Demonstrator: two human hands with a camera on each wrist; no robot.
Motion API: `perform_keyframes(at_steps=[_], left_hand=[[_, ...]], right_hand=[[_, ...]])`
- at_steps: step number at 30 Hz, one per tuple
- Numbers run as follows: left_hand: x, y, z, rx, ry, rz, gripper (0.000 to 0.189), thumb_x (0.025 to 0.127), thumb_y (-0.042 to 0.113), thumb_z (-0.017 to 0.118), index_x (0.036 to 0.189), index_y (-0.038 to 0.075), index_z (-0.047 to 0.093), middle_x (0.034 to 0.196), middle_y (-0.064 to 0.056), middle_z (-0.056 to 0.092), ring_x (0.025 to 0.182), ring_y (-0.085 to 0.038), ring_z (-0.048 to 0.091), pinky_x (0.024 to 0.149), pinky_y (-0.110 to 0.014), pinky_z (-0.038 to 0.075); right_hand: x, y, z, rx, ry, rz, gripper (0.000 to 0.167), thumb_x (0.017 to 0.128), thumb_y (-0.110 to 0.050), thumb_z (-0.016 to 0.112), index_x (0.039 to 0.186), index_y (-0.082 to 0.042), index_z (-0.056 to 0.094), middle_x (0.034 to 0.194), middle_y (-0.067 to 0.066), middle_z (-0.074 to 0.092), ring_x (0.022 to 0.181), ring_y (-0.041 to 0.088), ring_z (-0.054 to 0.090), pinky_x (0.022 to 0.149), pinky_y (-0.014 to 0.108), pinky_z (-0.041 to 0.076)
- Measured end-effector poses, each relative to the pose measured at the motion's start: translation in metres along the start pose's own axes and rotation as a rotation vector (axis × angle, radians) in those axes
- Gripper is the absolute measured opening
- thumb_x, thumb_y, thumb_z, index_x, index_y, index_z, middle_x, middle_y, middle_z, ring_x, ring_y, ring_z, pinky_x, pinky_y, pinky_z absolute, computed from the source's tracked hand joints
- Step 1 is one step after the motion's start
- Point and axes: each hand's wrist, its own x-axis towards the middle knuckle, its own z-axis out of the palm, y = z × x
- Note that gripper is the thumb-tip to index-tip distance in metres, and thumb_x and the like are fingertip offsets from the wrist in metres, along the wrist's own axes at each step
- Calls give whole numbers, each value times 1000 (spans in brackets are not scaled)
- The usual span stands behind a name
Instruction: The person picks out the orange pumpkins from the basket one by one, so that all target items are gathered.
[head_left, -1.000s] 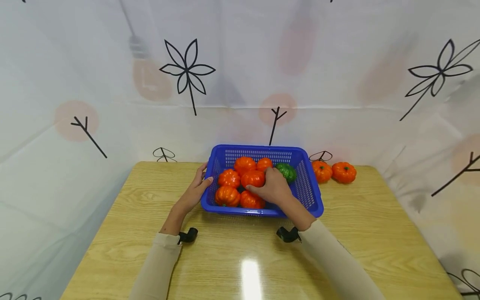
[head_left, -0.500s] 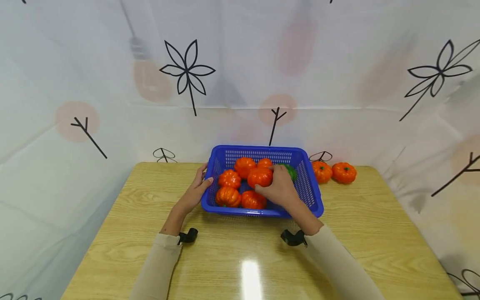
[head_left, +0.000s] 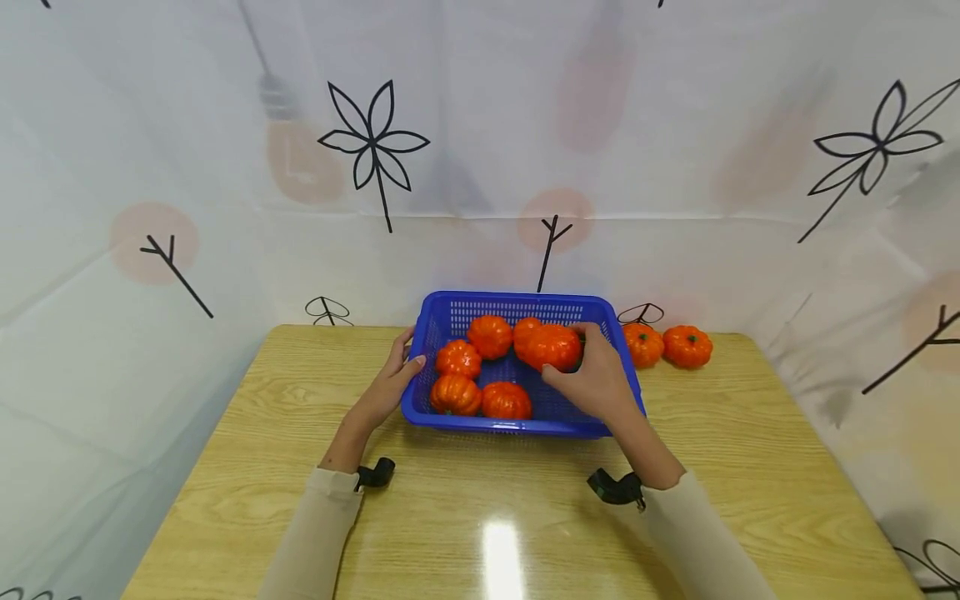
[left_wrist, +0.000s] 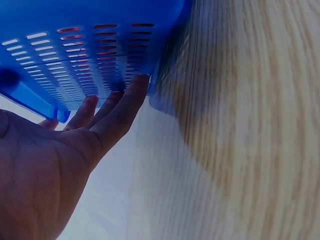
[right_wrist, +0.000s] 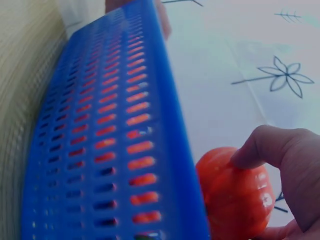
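Note:
A small orange pumpkin (head_left: 553,347) is held in my right hand (head_left: 596,375), thumb at its near side and fingers behind. In the right wrist view, the same pumpkin (right_wrist: 235,192) shows above the rim of the blue basket (right_wrist: 172,115), with the thumb (right_wrist: 255,150) on its skin. My left hand (head_left: 388,385) holds the basket's left side, thumb on the rim; in the left wrist view its fingers (left_wrist: 117,117) lie along the slotted outer wall (left_wrist: 100,55). Several other orange pumpkins, among them one at front left (head_left: 455,394), sit in the basket. The held pumpkin and right hand mostly hide a green one.
Two orange pumpkins, one beside the basket (head_left: 643,344) and one farther right (head_left: 687,347), rest on the wooden table (head_left: 450,517). A patterned white cloth (head_left: 480,167) hangs behind the table's back edge.
My right hand has lifted the pumpkin from among the others and carried it right, over the green one. A gap shows in the basket's middle. The left hand has stayed put.

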Motion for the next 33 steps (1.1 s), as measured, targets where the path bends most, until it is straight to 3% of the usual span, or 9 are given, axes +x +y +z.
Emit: perform_keyframes(at_steps=[11, 20, 21, 24, 28, 33], left_hand=[[1, -1, -1, 5, 0, 1, 65, 116, 27, 43, 171, 28, 7, 168, -21, 29, 151, -42, 38, 118, -65, 37], [1, -1, 0, 5, 5, 7, 65, 116, 27, 43, 171, 28, 7, 166, -19, 32, 150, -42, 39, 117, -65, 38], [1, -2, 0, 7, 5, 6, 65, 116, 27, 42, 171, 28, 7, 166, -19, 32, 150, -42, 40, 117, -64, 38], [1, -2, 0, 4, 1, 7, 65, 116, 27, 42, 171, 28, 7, 167, -19, 32, 151, -42, 39, 118, -64, 38], [2, -2, -1, -9, -4, 8, 65, 116, 26, 42, 171, 28, 7, 167, -20, 30, 151, -42, 38, 118, -64, 38], [2, -3, -1, -22, -2, 12, 65, 116, 24, 41, 170, 29, 7, 167, -20, 30, 152, -42, 37, 118, -64, 38]], right_hand=[[-16, 10, -33, 59, 52, 33, 79, 94, -24, 76, 155, 3, 34, 147, 30, 51, 127, 46, 55, 108, 66, 47], [-23, 25, -52, 63, 192, -41, 71, 93, -18, 76, 150, 5, 42, 139, 28, 54, 115, 44, 57, 96, 62, 52], [-24, 27, -54, 65, 202, -46, 71, 93, -17, 77, 150, 5, 43, 140, 27, 54, 116, 43, 58, 97, 60, 53], [-25, 35, -61, 62, 234, -46, 71, 91, -15, 78, 152, 4, 45, 139, 26, 54, 114, 41, 59, 95, 35, 55], [-24, 48, -69, 61, 276, -63, 71, 89, -11, 79, 152, 2, 50, 133, 28, 51, 108, 33, 56, 82, 4, 44], [-23, 66, -79, 38, 300, -73, 72, 86, -10, 81, 151, 1, 53, 130, 31, 46, 107, 32, 52, 78, 1, 42]])
